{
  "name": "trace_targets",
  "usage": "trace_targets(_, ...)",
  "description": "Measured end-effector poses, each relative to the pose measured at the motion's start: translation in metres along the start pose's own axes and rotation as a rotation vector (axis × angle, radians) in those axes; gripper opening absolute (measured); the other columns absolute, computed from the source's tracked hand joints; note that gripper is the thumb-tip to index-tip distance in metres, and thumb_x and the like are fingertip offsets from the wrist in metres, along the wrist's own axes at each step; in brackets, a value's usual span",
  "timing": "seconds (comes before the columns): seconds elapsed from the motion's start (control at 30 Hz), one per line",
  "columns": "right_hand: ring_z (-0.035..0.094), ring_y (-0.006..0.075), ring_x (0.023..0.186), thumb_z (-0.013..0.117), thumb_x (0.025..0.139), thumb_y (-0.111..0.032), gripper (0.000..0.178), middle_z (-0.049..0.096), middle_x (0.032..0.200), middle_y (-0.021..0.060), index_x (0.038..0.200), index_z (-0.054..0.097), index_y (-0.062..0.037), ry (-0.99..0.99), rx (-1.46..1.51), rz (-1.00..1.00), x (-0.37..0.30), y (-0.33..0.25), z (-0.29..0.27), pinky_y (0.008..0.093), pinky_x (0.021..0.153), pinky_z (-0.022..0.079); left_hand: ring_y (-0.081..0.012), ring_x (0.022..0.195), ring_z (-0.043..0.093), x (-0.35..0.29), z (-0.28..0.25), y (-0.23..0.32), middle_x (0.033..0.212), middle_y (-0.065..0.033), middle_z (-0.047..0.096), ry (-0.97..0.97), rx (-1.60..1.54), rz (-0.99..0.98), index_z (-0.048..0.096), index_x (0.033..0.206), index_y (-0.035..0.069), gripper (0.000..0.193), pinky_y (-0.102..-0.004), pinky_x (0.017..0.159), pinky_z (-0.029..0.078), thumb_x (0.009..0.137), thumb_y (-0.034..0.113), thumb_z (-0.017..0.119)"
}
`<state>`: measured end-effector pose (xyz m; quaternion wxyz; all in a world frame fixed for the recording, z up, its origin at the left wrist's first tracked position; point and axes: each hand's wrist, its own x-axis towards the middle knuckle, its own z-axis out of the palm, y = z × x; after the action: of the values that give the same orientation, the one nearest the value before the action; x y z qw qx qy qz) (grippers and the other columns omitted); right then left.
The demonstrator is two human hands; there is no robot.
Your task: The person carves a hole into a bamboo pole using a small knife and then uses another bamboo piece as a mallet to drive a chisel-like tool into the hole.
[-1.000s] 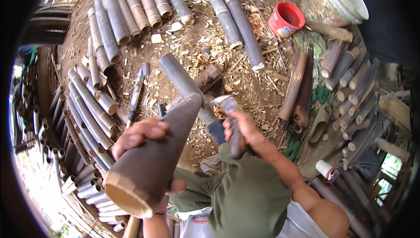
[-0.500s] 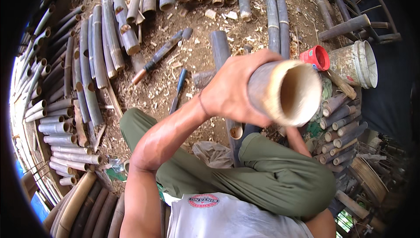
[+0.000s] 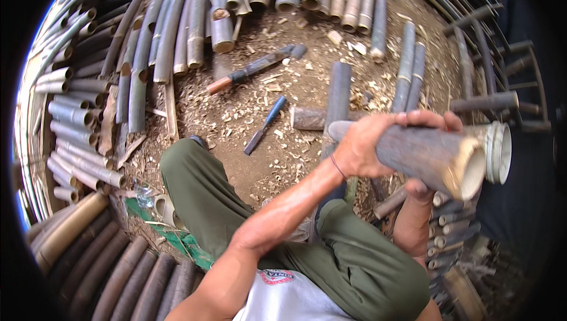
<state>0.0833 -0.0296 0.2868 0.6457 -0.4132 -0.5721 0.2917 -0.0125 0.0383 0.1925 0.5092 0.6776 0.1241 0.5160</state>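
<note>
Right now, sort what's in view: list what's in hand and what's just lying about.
In hand:
- bamboo section, gripped by left hand, right hand beneath it

Lying about:
- chisel
- long knife
- bamboo poles
- white bucket
- wood chips

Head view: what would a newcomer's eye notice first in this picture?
First, the thick bamboo tube held up at the right, its hollow cut end facing right, with the left hand wrapped over it and the right hand under it. Beyond it, rows of cut bamboo poles ring the chip-strewn ground, where a blue-handled chisel lies.
</note>
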Motion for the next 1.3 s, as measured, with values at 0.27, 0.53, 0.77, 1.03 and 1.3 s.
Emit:
trace_targets(0.27,0.058,0.0312,0.098,0.089,0.067,-0.047,0.091,0.055,0.105,0.0141,0.132,0.04,-0.0047,-0.119,0.015,-0.092,0.001,0.007,0.011,0.0477,0.092,0.045,-0.0368,0.096,0.062,-0.008,-0.007,0.017,0.102,-0.0151,0.063,0.023,-0.009,-0.089,0.057,0.113,0.003,0.067,-0.044,0.084,0.049,0.056,0.024,0.085)
trace_targets(0.53,0.058,0.0312,0.097,0.087,0.069,-0.046,0.09,0.054,0.106,0.0132,0.133,0.038,-0.0051,-0.196,-0.037,-0.141,-0.006,0.007,0.0,0.0473,0.091,0.044,-0.0352,0.095,0.06,-0.013,-0.003,0.025,0.099,-0.012,0.062,-0.013,-0.052,-0.132,0.058,0.109,0.005,0.061,-0.043,0.082,0.047,0.055,0.018,0.081)
trace_targets(0.77,0.058,0.0298,0.094,0.089,0.065,-0.046,0.088,0.055,0.102,0.0122,0.127,0.039,-0.008,-0.192,-0.075,-0.075,-0.01,-0.008,-0.001,0.0484,0.089,0.045,-0.0338,0.098,0.06,-0.012,-0.005,0.029,0.103,-0.0123,0.062,-0.033,-0.066,-0.168,0.058,0.11,0.005,0.061,-0.043,0.087,0.046,0.054,0.016,0.08)
trace_targets(1.03,0.058,0.0298,0.098,0.088,0.067,-0.043,0.087,0.055,0.106,0.0109,0.129,0.038,-0.0089,-0.173,-0.006,-0.095,-0.002,0.002,0.007,0.0484,0.094,0.043,-0.0358,0.101,0.058,-0.008,-0.007,0.029,0.103,-0.0133,0.061,-0.03,-0.086,-0.176,0.056,0.112,0.004,0.065,-0.0443,0.09,0.044,0.051,0.012,0.078)
trace_targets(1.3,0.059,0.029,0.097,0.086,0.067,-0.046,0.087,0.055,0.106,0.0106,0.13,0.038,-0.0093,-0.264,-0.02,-0.094,-0.005,-0.006,-0.003,0.049,0.095,0.042,-0.0352,0.101,0.058,-0.011,-0.008,0.032,0.104,-0.0141,0.06,-0.025,-0.091,-0.179,0.056,0.115,0.003,0.068,-0.0442,0.09,0.045,0.051,0.008,0.078)
